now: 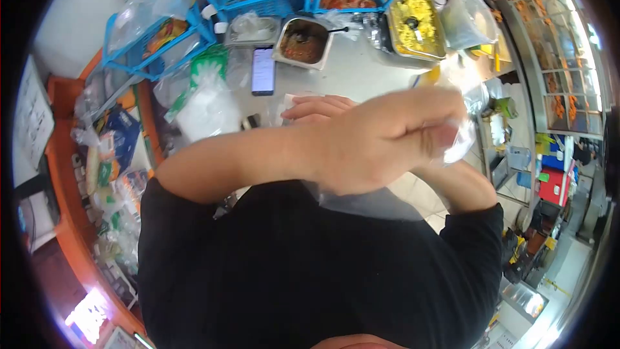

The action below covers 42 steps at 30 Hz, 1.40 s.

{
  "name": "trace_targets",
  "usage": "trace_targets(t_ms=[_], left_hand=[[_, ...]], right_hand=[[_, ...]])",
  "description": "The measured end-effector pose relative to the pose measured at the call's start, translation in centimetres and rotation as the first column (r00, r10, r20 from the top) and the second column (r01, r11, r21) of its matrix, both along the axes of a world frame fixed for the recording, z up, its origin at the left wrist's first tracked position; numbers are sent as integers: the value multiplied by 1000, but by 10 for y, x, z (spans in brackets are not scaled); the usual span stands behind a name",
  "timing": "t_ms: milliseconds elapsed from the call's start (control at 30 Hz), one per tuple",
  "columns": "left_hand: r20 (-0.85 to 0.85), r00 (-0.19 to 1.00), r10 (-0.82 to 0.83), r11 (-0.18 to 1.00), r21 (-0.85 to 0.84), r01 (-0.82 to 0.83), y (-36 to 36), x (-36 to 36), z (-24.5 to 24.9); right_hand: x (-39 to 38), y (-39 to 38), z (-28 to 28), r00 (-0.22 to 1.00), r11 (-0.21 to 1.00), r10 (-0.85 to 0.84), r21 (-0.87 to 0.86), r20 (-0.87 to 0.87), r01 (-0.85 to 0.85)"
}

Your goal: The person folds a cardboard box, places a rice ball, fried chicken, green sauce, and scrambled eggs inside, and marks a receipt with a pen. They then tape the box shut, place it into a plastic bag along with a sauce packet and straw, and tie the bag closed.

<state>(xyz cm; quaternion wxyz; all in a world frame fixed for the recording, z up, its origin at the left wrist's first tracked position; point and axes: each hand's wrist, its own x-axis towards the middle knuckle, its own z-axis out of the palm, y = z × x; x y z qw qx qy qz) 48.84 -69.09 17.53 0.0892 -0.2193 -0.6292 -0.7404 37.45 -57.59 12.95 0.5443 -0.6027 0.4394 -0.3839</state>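
My left hand (394, 139) is raised close to the camera, its forearm crossing over the right one. Its fingers are curled on clear, shiny plastic (460, 144); a sheet of translucent plastic (368, 204) also hangs below this hand. Behind the left forearm, my right hand (316, 107) shows only in part, its fingers stretched out over the steel counter (361, 76). Under its fingertips lies a small white item (289, 102). A phone (263, 72) with a lit screen lies beyond that hand, beside a steel pan of reddish-brown sauce (302, 44).
A white plastic bag (208, 113) sits left of the phone. Blue baskets (263, 8) stand at the back. A tray of yellow food (416, 22) and a clear bag (468, 19) are at back right. A glass display case (558, 58) stands farther right.
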Motion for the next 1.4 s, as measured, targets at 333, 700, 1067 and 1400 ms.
trace_targets(t_ms=[333, 700, 1067, 1400], left_hand=[[-132, 937, 324, 894, -282, -349, -58, 30, 27], [111, 891, 440, 824, 343, -450, -108, 108, -45], [-642, 302, 705, 102, -331, -938, -35, 36, -156], [181, 878, 442, 621, 645, -445, -29, -37, -107]], right_hand=[[74, -44, 12, 886, 929, 196, 368, -420, -31], [76, -31, 19, 793, 951, -308, -201, -526, 236], [-59, -77, 71, 252, 357, -921, -381, -299, 853], [-54, -85, 92, 521, 653, -756, -412, -396, 636]])
